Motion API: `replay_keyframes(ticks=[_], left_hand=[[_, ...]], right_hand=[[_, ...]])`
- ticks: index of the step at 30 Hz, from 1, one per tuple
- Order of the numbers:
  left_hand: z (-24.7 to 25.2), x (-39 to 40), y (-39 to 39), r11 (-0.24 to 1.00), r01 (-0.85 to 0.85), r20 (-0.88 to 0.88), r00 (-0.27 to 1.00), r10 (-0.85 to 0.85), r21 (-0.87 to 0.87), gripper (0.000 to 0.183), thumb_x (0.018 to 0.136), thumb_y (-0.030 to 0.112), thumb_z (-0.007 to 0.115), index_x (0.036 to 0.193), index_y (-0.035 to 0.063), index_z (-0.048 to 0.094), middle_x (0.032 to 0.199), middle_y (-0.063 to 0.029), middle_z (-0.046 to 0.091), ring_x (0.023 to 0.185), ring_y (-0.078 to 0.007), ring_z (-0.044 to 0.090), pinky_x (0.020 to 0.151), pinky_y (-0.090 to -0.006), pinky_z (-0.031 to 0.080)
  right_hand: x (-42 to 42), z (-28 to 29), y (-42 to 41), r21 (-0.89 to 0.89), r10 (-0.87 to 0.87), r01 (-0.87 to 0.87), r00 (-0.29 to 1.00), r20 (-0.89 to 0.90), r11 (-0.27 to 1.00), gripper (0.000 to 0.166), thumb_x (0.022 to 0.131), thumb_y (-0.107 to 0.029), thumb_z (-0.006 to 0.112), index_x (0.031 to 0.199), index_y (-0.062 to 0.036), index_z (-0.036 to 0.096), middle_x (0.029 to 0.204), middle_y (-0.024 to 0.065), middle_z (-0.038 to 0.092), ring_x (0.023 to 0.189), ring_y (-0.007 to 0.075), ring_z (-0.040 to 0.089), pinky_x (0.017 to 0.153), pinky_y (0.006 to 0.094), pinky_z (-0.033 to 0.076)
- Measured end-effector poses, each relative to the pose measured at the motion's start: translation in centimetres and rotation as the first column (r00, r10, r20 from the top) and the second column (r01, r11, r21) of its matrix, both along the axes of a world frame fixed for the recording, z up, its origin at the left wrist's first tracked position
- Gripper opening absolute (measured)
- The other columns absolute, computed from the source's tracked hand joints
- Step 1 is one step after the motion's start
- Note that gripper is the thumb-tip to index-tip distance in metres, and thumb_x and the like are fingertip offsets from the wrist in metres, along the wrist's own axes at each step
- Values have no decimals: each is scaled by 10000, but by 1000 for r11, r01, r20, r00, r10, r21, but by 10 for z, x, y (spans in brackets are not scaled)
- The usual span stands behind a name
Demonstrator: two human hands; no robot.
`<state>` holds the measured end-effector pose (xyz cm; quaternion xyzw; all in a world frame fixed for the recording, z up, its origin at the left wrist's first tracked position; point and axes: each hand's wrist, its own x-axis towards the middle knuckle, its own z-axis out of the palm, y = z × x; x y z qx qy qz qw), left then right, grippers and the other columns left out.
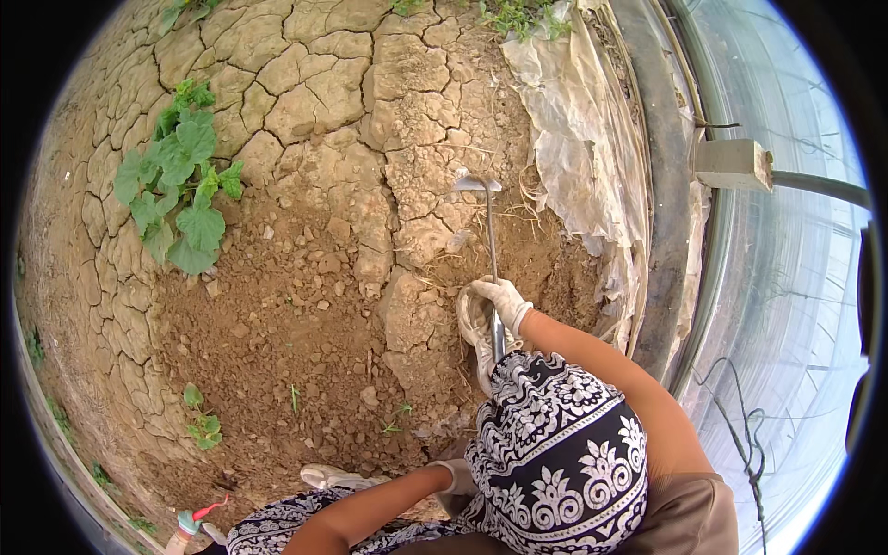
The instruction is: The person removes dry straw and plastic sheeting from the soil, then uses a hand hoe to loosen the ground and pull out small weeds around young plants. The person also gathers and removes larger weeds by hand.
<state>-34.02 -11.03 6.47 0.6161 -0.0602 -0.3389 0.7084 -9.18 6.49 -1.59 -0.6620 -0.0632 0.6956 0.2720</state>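
Observation:
My right hand (502,302), in a pale glove, is closed around the metal shaft of a hand hoe (491,239). The hoe's flat blade (477,184) points away from me and rests at the surface of cracked, dry soil (430,111). Below that hand, a light-coloured shoe (473,326) stands on the ground. My left hand (456,483), also gloved, is beside my bent knee in black-and-white patterned trousers (562,451). Its fingers are hidden behind the leg, so whether it holds anything cannot be seen.
A leafy green plant (184,166) grows at left, beside loosened crumbly soil (298,326). A small seedling (205,427) stands lower down. Torn plastic film (576,132) runs along the right, next to a translucent greenhouse wall (777,277). A red-and-teal object (191,520) lies lower left.

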Motion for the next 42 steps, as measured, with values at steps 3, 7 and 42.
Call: replay_keyframes(ticks=[3, 7, 42], left_hand=[[7, 15, 40, 993, -64, -86, 994, 72, 98, 377, 778, 108, 630, 1144, 17, 641, 1074, -143, 666, 893, -257, 639, 744, -413, 510], [15, 37, 71, 971, -105, -148, 979, 138, 214, 376, 778, 104, 629, 1143, 17, 642, 1073, -143, 666, 894, -256, 638, 746, -413, 509], [43, 62, 87, 834, -335, -55, 916, 397, 438, 520, 749, 141, 584, 1268, 122, 543, 1074, -194, 663, 1021, -348, 629, 856, -412, 503]], right_hand=[[-3, 11, 25, -173, -9, -10, 994, -108, 985, 422, 888, -411, 613, 987, -1, 621, 629, 86, 592, 498, 209, 579, 480, 347, 500], [10, 6, 37, -276, -149, 81, 960, -236, 958, 374, 917, -365, 600, 1040, -12, 593, 711, 98, 595, 587, 220, 607, 543, 378, 521], [39, 105, 182, 180, 129, -40, 848, -514, 983, 110, 935, -155, 589, 984, -79, 526, 812, 72, 546, 722, 236, 581, 690, 422, 552]])
